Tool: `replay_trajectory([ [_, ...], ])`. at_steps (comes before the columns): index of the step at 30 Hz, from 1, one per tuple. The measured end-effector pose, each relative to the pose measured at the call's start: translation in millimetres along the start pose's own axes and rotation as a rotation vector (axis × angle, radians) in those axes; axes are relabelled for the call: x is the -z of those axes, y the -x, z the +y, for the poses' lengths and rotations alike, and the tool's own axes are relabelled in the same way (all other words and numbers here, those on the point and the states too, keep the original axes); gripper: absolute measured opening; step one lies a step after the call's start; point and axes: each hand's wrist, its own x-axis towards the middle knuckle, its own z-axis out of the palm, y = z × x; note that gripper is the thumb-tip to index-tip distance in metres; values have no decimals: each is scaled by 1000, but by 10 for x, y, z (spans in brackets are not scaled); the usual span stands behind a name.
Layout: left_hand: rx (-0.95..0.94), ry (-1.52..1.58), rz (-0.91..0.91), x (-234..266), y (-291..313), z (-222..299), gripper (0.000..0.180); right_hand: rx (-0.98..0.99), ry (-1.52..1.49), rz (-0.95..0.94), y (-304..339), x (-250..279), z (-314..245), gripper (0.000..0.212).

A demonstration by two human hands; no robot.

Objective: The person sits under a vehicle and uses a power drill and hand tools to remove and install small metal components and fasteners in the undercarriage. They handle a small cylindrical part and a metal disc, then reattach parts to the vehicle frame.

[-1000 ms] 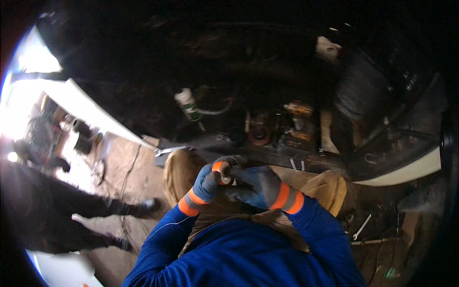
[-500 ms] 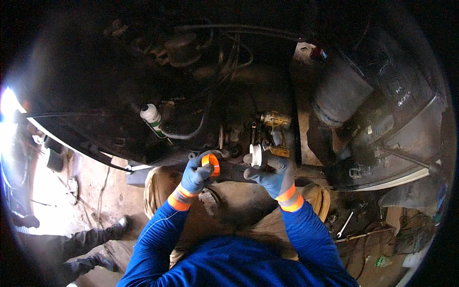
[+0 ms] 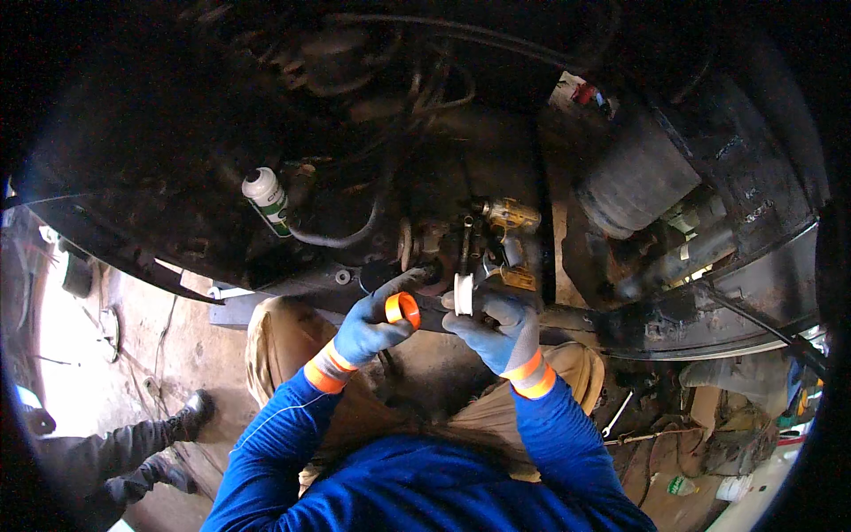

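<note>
My left hand (image 3: 364,330), in a blue-grey glove with an orange cuff, grips an orange ring-shaped cover (image 3: 403,310) between thumb and fingers. Its hollow side faces right. A small white spool, which looks like thread seal tape (image 3: 464,294), stands on edge in the fingers of my right hand (image 3: 498,330), gloved alike. The two pieces are held apart, a short gap between them, above my knees. Just beyond the spool lie a ratchet or wrench (image 3: 466,239) and a yellow and black cordless impact driver (image 3: 510,215).
A white and green bottle (image 3: 266,202) rests among dark vehicle parts, beside a curved hose (image 3: 341,239). A dark cylinder (image 3: 638,182) sits far right. On the floor at right lies a wrench (image 3: 618,414). Another person's legs (image 3: 142,448) show at lower left.
My left hand has turned, so the orange cover tilts and sits slightly further right. The white spool has come a little nearer and left with my right hand. The whole view has shifted slightly.
</note>
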Motion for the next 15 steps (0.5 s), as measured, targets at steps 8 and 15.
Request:
replay_trajectory([
  [8,8,25,-211,-1,69,-95,84,276,329,-202,118,-297,204,39],
  [15,101,-190,-332,16,191,-57,81,207,205,-393,234,-365,349,34],
])
